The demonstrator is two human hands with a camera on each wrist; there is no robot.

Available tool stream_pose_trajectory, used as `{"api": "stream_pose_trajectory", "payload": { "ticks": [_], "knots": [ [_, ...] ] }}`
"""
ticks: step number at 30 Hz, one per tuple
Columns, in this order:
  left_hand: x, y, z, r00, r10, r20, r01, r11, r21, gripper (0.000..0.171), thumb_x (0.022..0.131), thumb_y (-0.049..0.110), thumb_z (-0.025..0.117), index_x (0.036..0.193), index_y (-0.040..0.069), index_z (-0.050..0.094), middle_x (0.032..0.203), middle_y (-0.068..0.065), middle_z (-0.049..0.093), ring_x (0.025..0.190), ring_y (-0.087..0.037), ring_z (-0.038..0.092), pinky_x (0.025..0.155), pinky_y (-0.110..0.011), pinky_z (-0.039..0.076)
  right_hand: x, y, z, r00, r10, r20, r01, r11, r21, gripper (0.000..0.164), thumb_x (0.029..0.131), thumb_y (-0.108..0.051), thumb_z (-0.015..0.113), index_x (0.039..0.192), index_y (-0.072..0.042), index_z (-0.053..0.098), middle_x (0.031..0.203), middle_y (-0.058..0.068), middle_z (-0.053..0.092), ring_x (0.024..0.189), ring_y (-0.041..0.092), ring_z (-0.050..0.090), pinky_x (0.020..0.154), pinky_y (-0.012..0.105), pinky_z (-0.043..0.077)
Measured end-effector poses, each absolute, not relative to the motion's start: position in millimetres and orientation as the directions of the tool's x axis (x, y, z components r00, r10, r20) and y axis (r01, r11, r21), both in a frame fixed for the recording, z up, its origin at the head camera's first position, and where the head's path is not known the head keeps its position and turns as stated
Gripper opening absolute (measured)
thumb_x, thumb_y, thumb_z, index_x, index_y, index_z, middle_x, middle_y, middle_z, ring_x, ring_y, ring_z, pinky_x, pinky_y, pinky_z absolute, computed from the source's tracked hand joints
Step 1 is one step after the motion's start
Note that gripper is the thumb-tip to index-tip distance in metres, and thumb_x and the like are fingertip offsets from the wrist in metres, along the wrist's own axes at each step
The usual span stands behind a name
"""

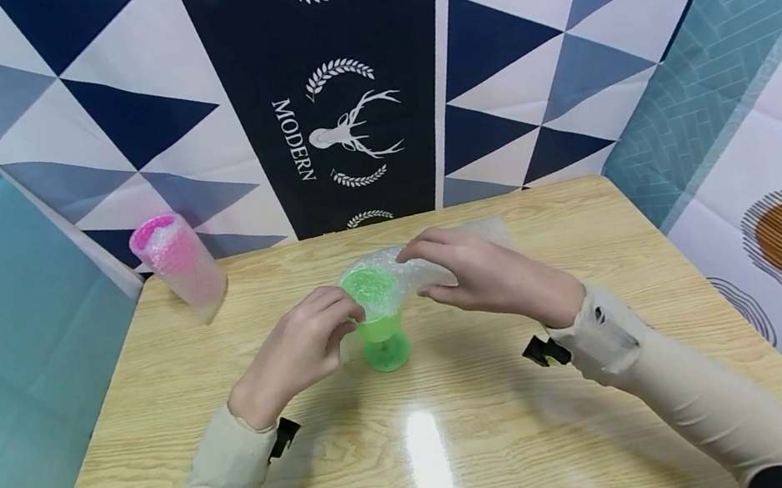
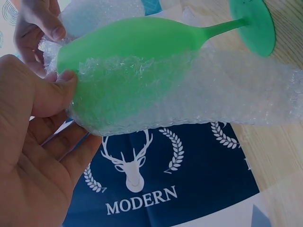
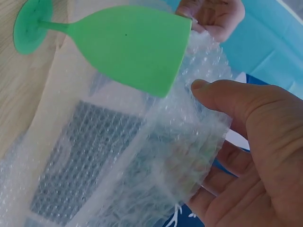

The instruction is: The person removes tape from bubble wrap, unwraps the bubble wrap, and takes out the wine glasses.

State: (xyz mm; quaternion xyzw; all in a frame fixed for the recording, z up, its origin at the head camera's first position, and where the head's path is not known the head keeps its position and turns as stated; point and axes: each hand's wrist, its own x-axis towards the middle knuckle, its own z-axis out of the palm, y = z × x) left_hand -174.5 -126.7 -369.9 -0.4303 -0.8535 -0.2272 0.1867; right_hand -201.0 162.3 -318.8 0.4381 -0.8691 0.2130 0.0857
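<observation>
A wooden table spreads on the near side of a green goblet, which stands upright on it. At the goblet's left the left hand pinches its rim together with bubble wrap, while just right of the goblet the right hand, partly open, holds that sheet between thumb and curved fingers. Farther back, well left of the goblet, is a bubble-wrapped pink cup, and beyond the goblet hangs a deer-printed backdrop.

Goblet — partly in bubble wrap
</observation>
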Motion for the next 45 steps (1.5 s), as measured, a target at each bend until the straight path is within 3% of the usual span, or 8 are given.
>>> {"api": "stream_pose_trajectory", "payload": {
  "ticks": [6, 12, 18, 23, 31, 38, 45],
  "knots": [
    [-174, -128, -370, -0.541, 0.659, 0.523, 0.833, 0.504, 0.226, 0.021, 0.089, -0.008, 0.070, 0.101, 0.009, 0.070, 0.104, -0.001, 0.068, 0.108, -0.017, 0.065, 0.097, -0.031, 0.057, -199, 157, -323, -0.569, -0.741, 0.355, -0.821, 0.488, -0.297, 0.029, 0.092, -0.010, 0.077, 0.119, -0.006, 0.070, 0.119, 0.010, 0.069, 0.110, 0.024, 0.069, 0.092, 0.037, 0.061],
    [-171, -128, -371, -0.508, 0.649, 0.566, 0.849, 0.489, 0.202, 0.011, 0.092, 0.011, 0.073, 0.103, 0.010, 0.071, 0.107, -0.001, 0.069, 0.113, -0.021, 0.063, 0.104, -0.035, 0.053, -199, 155, -325, -0.548, -0.742, 0.385, -0.835, 0.467, -0.290, 0.018, 0.093, -0.009, 0.075, 0.110, -0.006, 0.072, 0.112, 0.008, 0.070, 0.101, 0.020, 0.070, 0.086, 0.034, 0.062],
    [-170, -122, -370, -0.468, 0.632, 0.618, 0.855, 0.501, 0.134, 0.015, 0.092, 0.021, 0.078, 0.102, 0.011, 0.073, 0.101, 0.001, 0.070, 0.102, -0.020, 0.063, 0.096, -0.036, 0.054, -198, 154, -324, -0.550, -0.739, 0.388, -0.835, 0.475, -0.278, 0.012, 0.095, -0.010, 0.073, 0.106, -0.008, 0.072, 0.109, 0.006, 0.070, 0.096, 0.017, 0.070, 0.082, 0.030, 0.062],
    [-169, -119, -371, -0.465, 0.639, 0.613, 0.851, 0.514, 0.109, 0.013, 0.088, 0.016, 0.082, 0.098, 0.012, 0.073, 0.095, 0.003, 0.071, 0.094, -0.018, 0.063, 0.087, -0.034, 0.055, -198, 154, -325, -0.546, -0.744, 0.385, -0.837, 0.472, -0.276, 0.011, 0.094, -0.008, 0.073, 0.105, -0.008, 0.072, 0.109, 0.007, 0.069, 0.094, 0.017, 0.069, 0.080, 0.030, 0.061],
    [-168, -120, -370, -0.485, 0.642, 0.595, 0.844, 0.520, 0.127, 0.002, 0.094, 0.010, 0.075, 0.093, 0.010, 0.073, 0.093, 0.004, 0.071, 0.094, -0.017, 0.062, 0.088, -0.030, 0.055, -198, 156, -326, -0.537, -0.748, 0.390, -0.843, 0.457, -0.283, 0.012, 0.093, 0.000, 0.072, 0.103, -0.006, 0.073, 0.103, 0.007, 0.070, 0.090, 0.016, 0.069, 0.076, 0.030, 0.060],
    [-168, -120, -368, -0.476, 0.636, 0.607, 0.847, 0.517, 0.122, 0.013, 0.087, 0.001, 0.079, 0.090, 0.011, 0.071, 0.088, 0.004, 0.069, 0.092, -0.016, 0.063, 0.084, -0.029, 0.056, -199, 160, -326, -0.558, -0.739, 0.378, -0.829, 0.469, -0.306, 0.013, 0.093, 0.003, 0.069, 0.100, -0.007, 0.073, 0.100, 0.004, 0.070, 0.084, 0.012, 0.066, 0.072, 0.027, 0.059],
    [-171, -123, -370, -0.483, 0.632, 0.606, 0.847, 0.514, 0.138, 0.015, 0.087, -0.001, 0.079, 0.089, 0.011, 0.070, 0.088, 0.003, 0.069, 0.094, -0.016, 0.063, 0.083, -0.028, 0.058, -200, 166, -326, -0.582, -0.729, 0.361, -0.811, 0.487, -0.324, 0.015, 0.095, 0.004, 0.066, 0.100, -0.008, 0.072, 0.101, 0.004, 0.070, 0.085, 0.012, 0.065, 0.070, 0.032, 0.060]
  ]
}}
